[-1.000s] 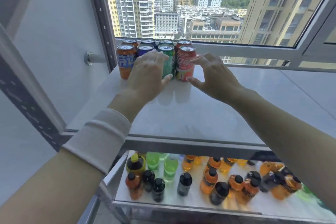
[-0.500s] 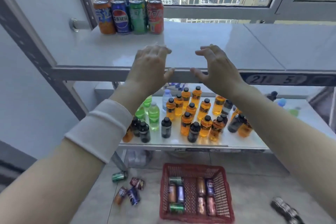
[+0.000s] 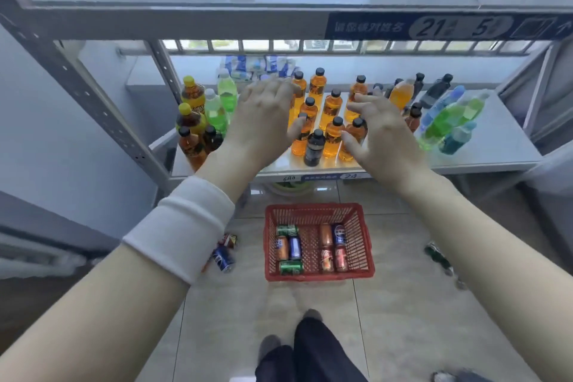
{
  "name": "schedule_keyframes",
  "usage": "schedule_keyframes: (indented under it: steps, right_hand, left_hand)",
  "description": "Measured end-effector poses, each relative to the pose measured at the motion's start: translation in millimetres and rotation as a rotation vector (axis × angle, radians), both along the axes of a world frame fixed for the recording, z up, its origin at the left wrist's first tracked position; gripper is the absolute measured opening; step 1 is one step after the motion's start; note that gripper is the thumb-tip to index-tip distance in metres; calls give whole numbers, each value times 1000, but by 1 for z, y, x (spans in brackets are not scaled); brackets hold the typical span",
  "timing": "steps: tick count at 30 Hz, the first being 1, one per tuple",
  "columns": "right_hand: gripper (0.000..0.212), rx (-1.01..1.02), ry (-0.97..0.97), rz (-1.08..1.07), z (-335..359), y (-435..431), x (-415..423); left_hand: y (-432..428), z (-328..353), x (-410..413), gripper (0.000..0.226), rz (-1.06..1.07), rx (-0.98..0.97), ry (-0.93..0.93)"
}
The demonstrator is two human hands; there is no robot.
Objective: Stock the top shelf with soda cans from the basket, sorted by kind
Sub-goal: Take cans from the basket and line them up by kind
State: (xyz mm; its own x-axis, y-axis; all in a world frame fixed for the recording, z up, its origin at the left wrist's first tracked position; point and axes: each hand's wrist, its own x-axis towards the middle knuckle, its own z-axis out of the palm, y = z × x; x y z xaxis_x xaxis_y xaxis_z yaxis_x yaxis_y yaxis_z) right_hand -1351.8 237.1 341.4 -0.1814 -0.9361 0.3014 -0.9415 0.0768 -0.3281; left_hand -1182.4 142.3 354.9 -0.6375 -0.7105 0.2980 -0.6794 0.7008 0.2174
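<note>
The left hand [image 3: 263, 124] and right hand [image 3: 386, 136] hover empty, fingers loosely spread — seemingly bound for the red plastic mesh basket [image 3: 313, 214] on the floor [image 3: 403, 304], where mixed aluminium soda cans [image 3: 294, 247] lie awaiting the grey metal top shelf [image 3: 173, 20].

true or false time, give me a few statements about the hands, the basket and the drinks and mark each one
1. The left hand and the right hand both hold nothing. True.
2. Cans lie inside the red basket. True.
3. The basket stands among the bottles. False: it stands on the floor, below and in front of the shelf that holds them.
4. Every bottle there is orange. False: green bottles and dark bottles stand there too.
5. No can lies outside the basket. False: a blue can lies on the floor left of it.
</note>
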Motion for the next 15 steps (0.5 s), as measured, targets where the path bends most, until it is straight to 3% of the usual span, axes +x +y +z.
schedule_keyframes:
  steps: [8,15]
  right_hand:
    - [45,184,-97,-79,-86,52,-36]
    - [46,464,-264,-116,-192,90,-88]
  left_hand:
    - [31,-78,-33,48,18,174,-59]
    - [75,-197,-73,43,96,445,-100]
